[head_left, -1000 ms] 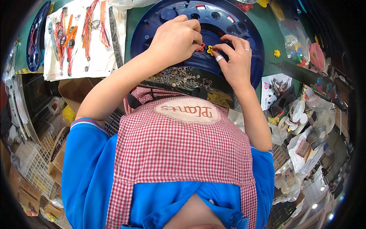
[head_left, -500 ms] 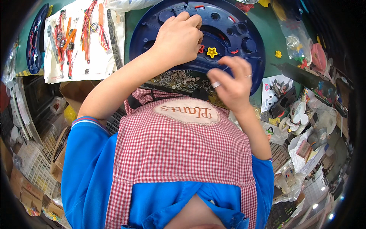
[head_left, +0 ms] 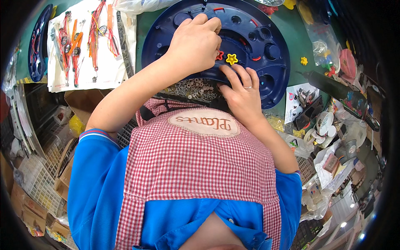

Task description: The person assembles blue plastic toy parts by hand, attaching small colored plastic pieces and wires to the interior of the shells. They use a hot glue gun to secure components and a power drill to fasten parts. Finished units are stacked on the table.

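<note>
A dark blue curved plastic shell [head_left: 275,79] lies on the bench before me, its moulded inside with posts and round wells facing up. Over its left middle, my left hand [head_left: 196,43] is closed with the fingers bent inward; whatever they hold is hidden. A red star-shaped piece [head_left: 220,55] shows partly beside that hand's lower edge. Just right of it sits a yellow star-shaped piece [head_left: 231,58]. My right hand [head_left: 242,91] grips the shell's near edge, fingers reaching over the inside below the yellow star and thumb at the rim.
Loose screws [head_left: 193,89] fill a tray between the shell and my apron. Wired parts lie on a white sheet [head_left: 110,71] at left, near another blue shell [head_left: 38,46]. On the right are a black power screwdriver [head_left: 329,87], a yellow star piece [head_left: 304,61] and plastic bags.
My right hand has come down and left from above the shell onto its near edge. My left hand stays in almost the same place.
</note>
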Available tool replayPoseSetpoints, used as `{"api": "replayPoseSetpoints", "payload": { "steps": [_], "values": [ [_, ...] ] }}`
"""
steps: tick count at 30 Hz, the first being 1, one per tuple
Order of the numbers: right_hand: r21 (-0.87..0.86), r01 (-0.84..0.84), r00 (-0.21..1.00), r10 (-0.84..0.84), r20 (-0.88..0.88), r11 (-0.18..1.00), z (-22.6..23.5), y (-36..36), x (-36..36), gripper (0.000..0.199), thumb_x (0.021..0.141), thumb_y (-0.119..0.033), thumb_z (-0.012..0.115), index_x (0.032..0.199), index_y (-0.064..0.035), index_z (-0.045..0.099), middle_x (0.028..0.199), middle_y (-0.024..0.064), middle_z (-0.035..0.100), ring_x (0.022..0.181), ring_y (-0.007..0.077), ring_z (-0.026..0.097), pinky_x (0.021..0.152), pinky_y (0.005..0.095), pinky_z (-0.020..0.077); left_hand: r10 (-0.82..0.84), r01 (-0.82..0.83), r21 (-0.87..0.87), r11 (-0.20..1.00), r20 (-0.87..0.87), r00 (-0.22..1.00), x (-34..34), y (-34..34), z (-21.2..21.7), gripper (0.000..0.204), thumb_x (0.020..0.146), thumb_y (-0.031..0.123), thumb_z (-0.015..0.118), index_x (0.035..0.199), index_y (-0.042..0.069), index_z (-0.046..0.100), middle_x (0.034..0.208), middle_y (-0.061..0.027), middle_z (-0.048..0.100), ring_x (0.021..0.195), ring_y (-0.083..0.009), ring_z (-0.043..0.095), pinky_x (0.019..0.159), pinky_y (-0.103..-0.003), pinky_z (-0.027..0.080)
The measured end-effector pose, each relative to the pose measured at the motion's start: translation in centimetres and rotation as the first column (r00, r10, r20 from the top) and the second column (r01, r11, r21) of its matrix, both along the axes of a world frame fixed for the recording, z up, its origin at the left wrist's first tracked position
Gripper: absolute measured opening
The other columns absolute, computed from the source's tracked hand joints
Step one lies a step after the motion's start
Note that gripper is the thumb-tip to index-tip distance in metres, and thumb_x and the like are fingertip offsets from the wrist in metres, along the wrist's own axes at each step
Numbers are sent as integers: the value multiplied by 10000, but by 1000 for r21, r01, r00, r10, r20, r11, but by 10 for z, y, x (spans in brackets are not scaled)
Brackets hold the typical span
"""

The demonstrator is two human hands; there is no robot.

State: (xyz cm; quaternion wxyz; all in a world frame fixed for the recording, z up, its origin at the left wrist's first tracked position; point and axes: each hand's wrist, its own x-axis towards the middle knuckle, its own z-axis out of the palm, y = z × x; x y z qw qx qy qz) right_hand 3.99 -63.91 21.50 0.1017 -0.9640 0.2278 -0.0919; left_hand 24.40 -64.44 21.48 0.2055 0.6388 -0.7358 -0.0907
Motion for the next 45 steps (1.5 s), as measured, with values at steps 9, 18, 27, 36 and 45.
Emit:
{"api": "replayPoseSetpoints", "payload": {
  "steps": [9,18,27,36,45],
  "values": [
    [77,-13,999,16,-36,997,0,-3,2,75,654,-142,648,707,-112,692,1228,50,552,1191,245,454,1014,430,346,-25,25,67,997,7,1000,1,-2,5,61,670,131,672,681,101,723,947,-1,581,941,-193,515,787,-332,416],
    [116,16,1000,-17,6,993,1,-5,3,118,621,-119,698,736,-92,696,1174,60,569,1144,262,483,972,415,394,-14,13,33,999,28,1000,-1,-4,5,56,653,126,682,672,102,728,932,3,594,913,-196,519,776,-329,410],
    [303,53,998,-57,4,951,-4,18,-7,137,767,-103,597,893,-66,635,721,59,629,613,219,650,524,320,528,-18,7,-100,995,-110,994,6,9,4,80,691,157,717,758,112,718,950,-14,605,875,-216,557,772,-341,457],
    [354,120,988,-79,-130,928,-4,16,9,81,797,-117,618,860,-71,598,723,97,635,637,272,647,565,378,532,290,-287,-345,894,-45,956,101,77,20,100,714,132,738,806,102,713,803,-31,668,704,-212,627,638,-314,497],
    [499,46,987,-115,110,865,23,10,17,116,752,-42,670,851,-52,612,795,97,663,686,257,665,601,344,536,705,-676,-216,704,330,628,178,59,-34,185,799,278,674,886,122,722,846,-59,664,738,-263,651,663,-357,520]
  ]
}}
